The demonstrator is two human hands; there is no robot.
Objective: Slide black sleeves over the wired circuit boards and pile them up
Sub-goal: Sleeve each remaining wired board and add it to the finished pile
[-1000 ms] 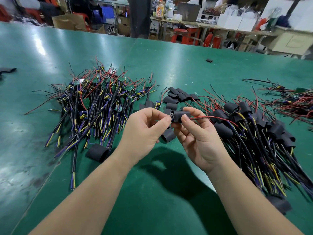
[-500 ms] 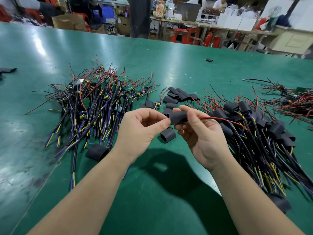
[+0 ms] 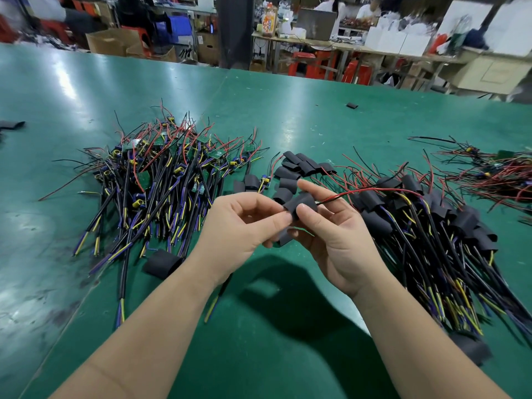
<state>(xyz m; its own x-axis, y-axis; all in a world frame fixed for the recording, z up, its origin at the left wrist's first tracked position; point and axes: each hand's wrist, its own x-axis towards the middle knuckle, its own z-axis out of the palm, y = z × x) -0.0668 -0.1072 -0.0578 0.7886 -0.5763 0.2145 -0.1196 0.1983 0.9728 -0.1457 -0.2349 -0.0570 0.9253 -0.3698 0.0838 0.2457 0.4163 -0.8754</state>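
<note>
- my left hand point(image 3: 241, 226) and right hand point(image 3: 339, 240) are raised together above the green table point(image 3: 43, 254), fingertips nearly touching.
- both are clamped on one black sleeve point(image 3: 299, 203): my left thumb and forefinger pinch its left end, my right thumb presses its front with the forefinger behind it.
- a red wire point(image 3: 374, 191) and a black one run out of the sleeve's right end, over the heap on my right; i cannot tell how far the board sits inside.
- the sleeved boards point(image 3: 431, 226) lie in a pile just right of my right hand, wires fanned toward me.
- the bare wired boards point(image 3: 161, 174) lie in a tangle to the left of my left hand.
- loose empty sleeves point(image 3: 299, 168) are heaped between the two piles, just beyond my fingers.
- one sleeve point(image 3: 162, 263) lies beside my left forearm, and another point(image 3: 283, 240) on the table under my hands.
- a smaller bundle of red-wired boards point(image 3: 495, 174) sits at the far right.
</note>
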